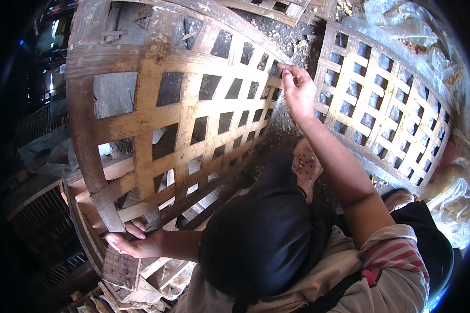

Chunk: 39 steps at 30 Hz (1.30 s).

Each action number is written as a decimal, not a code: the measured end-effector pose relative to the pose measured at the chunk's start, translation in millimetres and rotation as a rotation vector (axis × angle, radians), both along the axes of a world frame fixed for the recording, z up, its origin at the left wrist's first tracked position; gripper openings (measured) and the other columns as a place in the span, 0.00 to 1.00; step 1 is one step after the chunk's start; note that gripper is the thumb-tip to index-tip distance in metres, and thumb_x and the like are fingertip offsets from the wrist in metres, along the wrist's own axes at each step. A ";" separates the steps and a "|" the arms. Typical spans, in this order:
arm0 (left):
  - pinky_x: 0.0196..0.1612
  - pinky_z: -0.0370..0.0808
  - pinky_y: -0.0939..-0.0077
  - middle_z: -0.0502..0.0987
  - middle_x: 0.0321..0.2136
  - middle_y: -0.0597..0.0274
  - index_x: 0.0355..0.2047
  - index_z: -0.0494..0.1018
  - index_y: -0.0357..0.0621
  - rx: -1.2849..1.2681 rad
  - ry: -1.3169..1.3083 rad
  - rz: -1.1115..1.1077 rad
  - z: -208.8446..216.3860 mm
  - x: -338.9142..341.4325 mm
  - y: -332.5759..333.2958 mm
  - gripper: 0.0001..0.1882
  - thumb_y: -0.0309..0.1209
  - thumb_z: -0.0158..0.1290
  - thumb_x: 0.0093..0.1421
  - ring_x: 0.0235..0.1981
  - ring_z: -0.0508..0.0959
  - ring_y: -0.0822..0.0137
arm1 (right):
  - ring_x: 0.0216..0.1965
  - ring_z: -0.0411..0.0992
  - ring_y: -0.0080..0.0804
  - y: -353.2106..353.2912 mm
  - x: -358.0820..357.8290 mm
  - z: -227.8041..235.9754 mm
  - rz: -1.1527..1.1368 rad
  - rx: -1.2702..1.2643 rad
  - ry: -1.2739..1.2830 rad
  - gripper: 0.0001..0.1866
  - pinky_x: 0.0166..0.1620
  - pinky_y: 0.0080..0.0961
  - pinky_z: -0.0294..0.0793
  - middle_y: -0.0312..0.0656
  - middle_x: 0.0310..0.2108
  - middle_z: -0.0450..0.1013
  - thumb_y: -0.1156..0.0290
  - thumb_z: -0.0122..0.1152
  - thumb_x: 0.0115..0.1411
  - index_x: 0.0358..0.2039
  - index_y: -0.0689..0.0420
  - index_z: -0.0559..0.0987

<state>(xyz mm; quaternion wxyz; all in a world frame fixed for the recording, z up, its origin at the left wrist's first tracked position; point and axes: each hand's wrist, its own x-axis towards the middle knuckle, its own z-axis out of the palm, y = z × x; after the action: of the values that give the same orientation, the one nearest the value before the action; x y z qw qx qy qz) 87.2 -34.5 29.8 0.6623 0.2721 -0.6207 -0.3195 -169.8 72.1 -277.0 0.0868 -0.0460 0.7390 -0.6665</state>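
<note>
A large lattice panel (193, 107) of woven flat wooden or bamboo slats stands tilted in front of me, filling the left and middle. My left hand (136, 242) grips its lower near corner, with the thumb on the outside and the fingers partly hidden behind the slats. At the panel's far right edge, my right hand (298, 91) pinches the rim between thumb and fingers. A second, similar lattice panel (373, 99) lies on the ground to the right, apart from the one I hold.
Clear plastic sheeting (402, 28) is bunched along the right side. Part of another slatted panel (261, 11) shows at the top. Wooden pieces (121, 268) are stacked at lower left. A pink clog (304, 161) stands on the gritty ground, and dark rounded cloth (263, 235) covers the lower middle.
</note>
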 end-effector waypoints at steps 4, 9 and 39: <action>0.16 0.57 0.81 0.66 0.14 0.65 0.35 0.74 0.42 0.011 -0.035 -0.078 1.7 2.8 -6.4 0.15 0.42 0.60 0.63 0.11 0.61 0.74 | 0.39 0.76 0.32 -2.4 -5.3 32.4 0.033 -0.124 0.103 0.16 0.45 0.27 0.75 0.42 0.37 0.79 0.75 0.58 0.64 0.50 0.48 0.85; 0.18 0.58 0.81 0.67 0.15 0.64 0.36 0.74 0.42 0.036 -0.022 -0.016 1.9 2.4 -1.5 0.16 0.42 0.61 0.62 0.12 0.62 0.74 | 0.42 0.80 0.40 -10.5 -2.2 17.6 0.073 -0.100 -0.062 0.20 0.50 0.31 0.77 0.46 0.42 0.81 0.75 0.56 0.62 0.53 0.43 0.83; 0.17 0.58 0.80 0.61 0.10 0.67 0.31 0.73 0.46 0.026 -0.068 -0.081 5.5 1.8 -10.3 0.14 0.42 0.60 0.63 0.11 0.60 0.74 | 0.40 0.79 0.50 -3.6 5.9 -46.2 0.129 0.142 -0.350 0.29 0.49 0.41 0.77 0.51 0.34 0.79 0.66 0.58 0.62 0.65 0.37 0.70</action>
<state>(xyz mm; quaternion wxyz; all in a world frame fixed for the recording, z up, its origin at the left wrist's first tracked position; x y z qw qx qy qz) 89.0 -44.8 35.3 0.6238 0.2660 -0.6491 -0.3447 -163.8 68.5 -323.2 0.2594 0.0293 0.7532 -0.6038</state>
